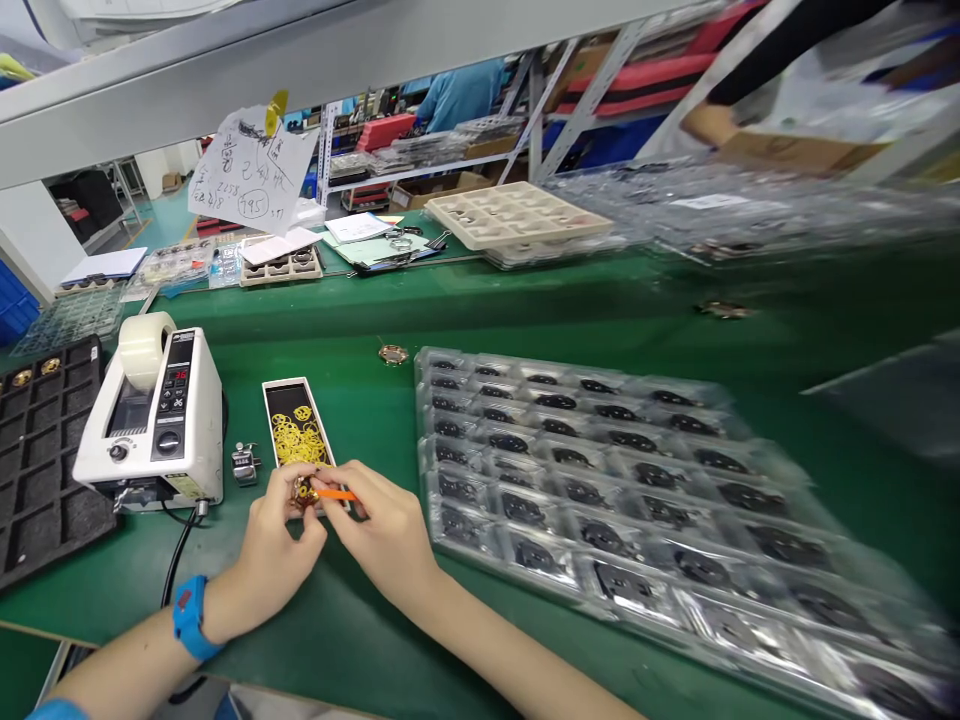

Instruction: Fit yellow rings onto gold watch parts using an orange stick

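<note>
My left hand [281, 545], with a blue wristband [192, 617], pinches a small gold round part [303, 492] between thumb and fingers. My right hand [386, 530] grips a thin orange tool [337, 494], its tip pointing left at the gold part. Both hands meet over the near end of a narrow white box [288, 384] that holds a pile of yellow rings [297, 438]. A small metal counter [245, 463] stands left of the box. Beyond the box, another round metal part [393, 354] lies on the green mat.
A white tape dispenser [180, 400] and a black compartment tray [52, 440] stand at the left. Clear trays of black parts [555, 450] fill the right. Papers [367, 228] and a beige tray [517, 212] lie behind. Another person's hand [709, 124] is at the back right.
</note>
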Demonstrator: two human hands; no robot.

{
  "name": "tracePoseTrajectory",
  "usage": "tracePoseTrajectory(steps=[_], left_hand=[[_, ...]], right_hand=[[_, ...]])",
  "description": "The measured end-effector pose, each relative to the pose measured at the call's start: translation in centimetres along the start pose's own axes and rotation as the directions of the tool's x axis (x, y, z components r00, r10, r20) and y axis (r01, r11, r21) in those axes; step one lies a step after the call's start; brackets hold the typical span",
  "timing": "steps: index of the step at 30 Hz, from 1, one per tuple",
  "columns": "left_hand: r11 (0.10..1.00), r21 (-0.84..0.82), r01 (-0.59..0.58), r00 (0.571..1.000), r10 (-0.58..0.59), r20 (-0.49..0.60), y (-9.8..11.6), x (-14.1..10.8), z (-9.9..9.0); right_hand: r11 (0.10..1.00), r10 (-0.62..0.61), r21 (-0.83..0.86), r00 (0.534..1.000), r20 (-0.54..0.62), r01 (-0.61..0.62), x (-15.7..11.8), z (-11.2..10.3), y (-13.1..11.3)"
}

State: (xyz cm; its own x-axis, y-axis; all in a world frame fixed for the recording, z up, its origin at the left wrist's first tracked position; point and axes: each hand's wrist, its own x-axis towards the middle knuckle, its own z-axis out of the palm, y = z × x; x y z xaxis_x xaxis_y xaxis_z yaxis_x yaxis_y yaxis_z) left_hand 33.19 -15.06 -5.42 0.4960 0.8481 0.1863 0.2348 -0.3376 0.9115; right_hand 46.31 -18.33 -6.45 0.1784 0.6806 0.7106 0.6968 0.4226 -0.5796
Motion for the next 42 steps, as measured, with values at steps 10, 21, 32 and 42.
tracePoseTrajectory(steps=[10,21,32,42], left_hand=[[0.978,0.11,-0.179,0.98,0.187,-0.067,-0.6,0.7,-0.4],[0.973,-0.229,0.033,0.974,-0.083,-0.213,-0.9,2.6,-2.5],[0.945,-0.326,0.037,0.97,-0.113,-0.215,0.8,3.0,-3.2],[0.899,-0.401,0.177,0.96,-0.248,-0.132,-0.8,3.2,-2.6]], right_hand=[[0.88,0.176,0.394,0.951,0.253,-0.267,1.3,-1.3,0.0],[0.834,0.496,-0.048,0.709,0.502,-0.55,1.2,-2.6,2.3],[0.42,0.744,-0.851,0.656,0.124,-0.315,9.3,-18.1,12.7],[0.25,0.887,-0.934,0.447,0.116,-0.254,9.5,-16.5,16.3]])
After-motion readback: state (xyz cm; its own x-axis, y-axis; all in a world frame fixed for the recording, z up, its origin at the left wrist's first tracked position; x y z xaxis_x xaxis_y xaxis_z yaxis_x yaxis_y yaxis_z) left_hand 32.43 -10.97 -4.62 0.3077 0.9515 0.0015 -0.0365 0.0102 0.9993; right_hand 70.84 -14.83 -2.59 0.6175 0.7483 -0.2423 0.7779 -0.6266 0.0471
